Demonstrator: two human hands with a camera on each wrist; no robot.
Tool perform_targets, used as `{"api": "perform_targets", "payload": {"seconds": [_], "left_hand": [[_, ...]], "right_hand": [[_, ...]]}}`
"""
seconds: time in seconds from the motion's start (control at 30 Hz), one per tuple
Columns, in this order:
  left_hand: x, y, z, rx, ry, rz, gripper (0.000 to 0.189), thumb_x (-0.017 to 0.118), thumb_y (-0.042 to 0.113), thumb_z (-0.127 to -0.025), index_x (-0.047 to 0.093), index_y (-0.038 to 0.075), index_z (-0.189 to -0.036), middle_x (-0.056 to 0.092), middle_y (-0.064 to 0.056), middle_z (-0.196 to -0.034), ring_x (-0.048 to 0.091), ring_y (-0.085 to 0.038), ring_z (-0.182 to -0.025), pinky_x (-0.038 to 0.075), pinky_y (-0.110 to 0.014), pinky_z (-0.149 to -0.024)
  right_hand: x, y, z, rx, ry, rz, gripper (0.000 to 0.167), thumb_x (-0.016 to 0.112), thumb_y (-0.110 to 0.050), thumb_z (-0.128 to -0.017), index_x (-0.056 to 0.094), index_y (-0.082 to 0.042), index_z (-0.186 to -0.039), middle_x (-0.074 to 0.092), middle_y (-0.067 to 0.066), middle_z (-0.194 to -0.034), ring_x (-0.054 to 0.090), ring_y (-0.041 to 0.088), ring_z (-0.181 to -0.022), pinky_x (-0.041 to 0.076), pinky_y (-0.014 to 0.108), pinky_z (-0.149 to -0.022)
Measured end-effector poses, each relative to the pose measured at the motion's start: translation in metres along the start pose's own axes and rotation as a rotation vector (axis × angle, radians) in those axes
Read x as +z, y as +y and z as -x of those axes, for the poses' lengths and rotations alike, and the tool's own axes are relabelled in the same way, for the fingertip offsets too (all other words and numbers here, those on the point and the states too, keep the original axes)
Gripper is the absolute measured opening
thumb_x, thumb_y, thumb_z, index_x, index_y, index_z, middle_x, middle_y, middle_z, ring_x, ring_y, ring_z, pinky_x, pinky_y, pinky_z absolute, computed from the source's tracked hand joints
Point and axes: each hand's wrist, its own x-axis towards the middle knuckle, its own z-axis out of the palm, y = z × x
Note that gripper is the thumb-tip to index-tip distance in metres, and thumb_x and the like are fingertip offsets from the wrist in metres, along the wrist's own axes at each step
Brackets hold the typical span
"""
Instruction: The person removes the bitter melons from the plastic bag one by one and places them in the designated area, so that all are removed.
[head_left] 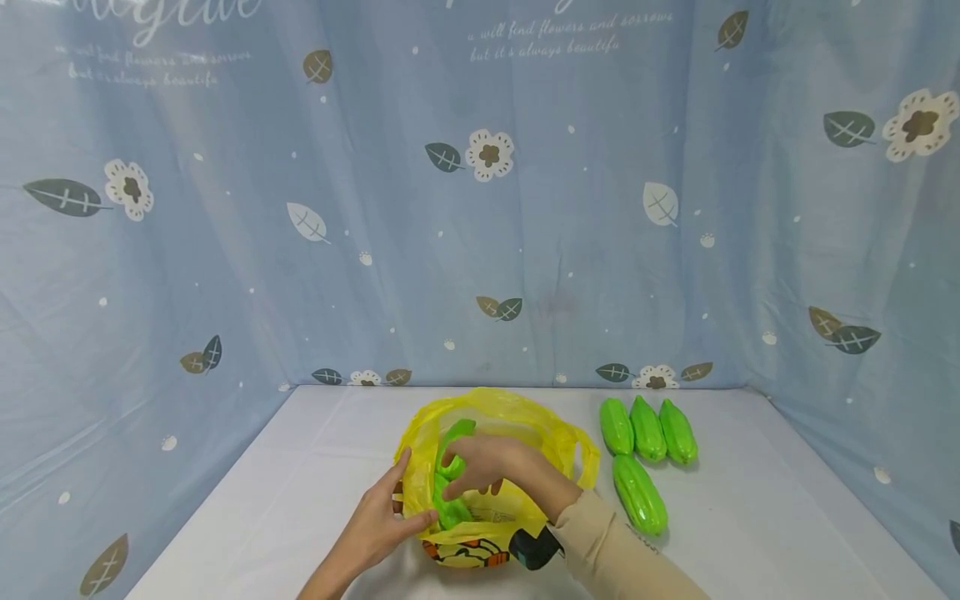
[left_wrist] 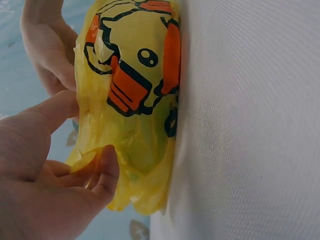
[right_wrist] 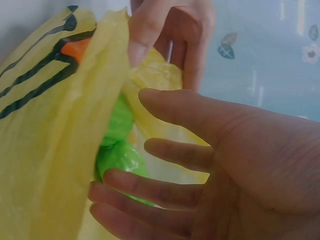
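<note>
A yellow plastic bag [head_left: 480, 406] with a cartoon print stands open-mouthed at the front middle of the table. My left hand [head_left: 384, 515] holds its left rim; in the left wrist view, that hand's fingers [left_wrist: 109, 172] curl around the thin yellow plastic. Inside lie glossy bright green gourds [head_left: 452, 515], cucumber-shaped, partly hidden by the bag wall and my right hand. My right hand [head_left: 487, 467] reaches into the mouth from the right. Its fingers are spread and loosely bent beside the green gourds [right_wrist: 122, 162] in the right wrist view, with nothing gripped.
To the right of the bag, three green gourds [head_left: 648, 429] lie side by side, and another green gourd [head_left: 640, 494] lies just in front. The bag's handle loop [head_left: 588, 458] sticks out toward them. Blue patterned curtain [head_left: 525, 250] encloses the white table [head_left: 772, 500] at the back and sides.
</note>
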Motion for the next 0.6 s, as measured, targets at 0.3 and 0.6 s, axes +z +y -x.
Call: {"api": "perform_targets", "payload": {"seconds": [0.3,0.6], "left_hand": [[0.0,-0.001,-0.001,-0.008,0.005,-0.008,0.102,0.082,0.035,-0.077,0.024,0.002,-0.155,0.043,-0.025,-0.15,0.064,-0.019,-0.099,0.053,-0.024,-0.076],[0.0,-0.001,-0.001,-0.006,-0.002,-0.011,0.103,0.082,0.035,-0.077,0.023,0.002,-0.155,0.043,-0.026,-0.149,0.065,-0.019,-0.095,0.054,-0.025,-0.076]], "right_hand": [[0.005,0.003,-0.003,0.006,-0.022,-0.034,0.055,0.076,-0.036,-0.085,0.056,-0.019,-0.134,0.063,0.005,-0.123,0.067,0.022,-0.074,0.058,0.033,-0.063],[0.011,0.004,-0.007,0.021,-0.053,-0.095,0.057,0.078,-0.034,-0.084,0.055,-0.017,-0.133,0.061,0.007,-0.127,0.067,0.023,-0.07,0.059,0.035,-0.064]]}}
